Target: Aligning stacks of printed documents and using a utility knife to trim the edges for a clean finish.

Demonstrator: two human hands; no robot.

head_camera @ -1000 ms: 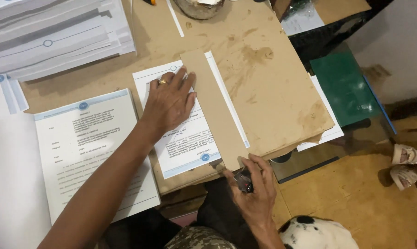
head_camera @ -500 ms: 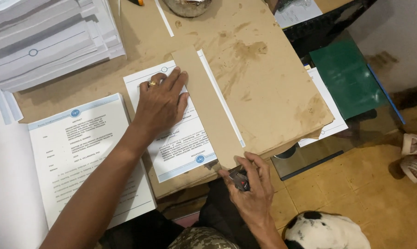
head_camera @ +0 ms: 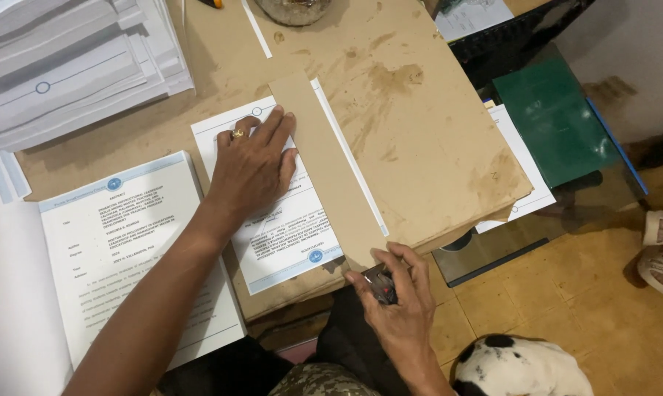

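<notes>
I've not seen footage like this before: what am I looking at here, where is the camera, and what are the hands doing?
There is no machine: a person works with bare hands, and the single camera sits on their head, looking down. The left hand, with a ring, presses flat on a printed sheet that lies on a brown board. A cardboard strip lies along the sheet's right edge like a straightedge, with a thin white strip beside it. The right hand holds a small dark tool at the strip's near end; what kind of tool is too small to tell. Around them are a paper stack, another printed page and a green book.
</notes>
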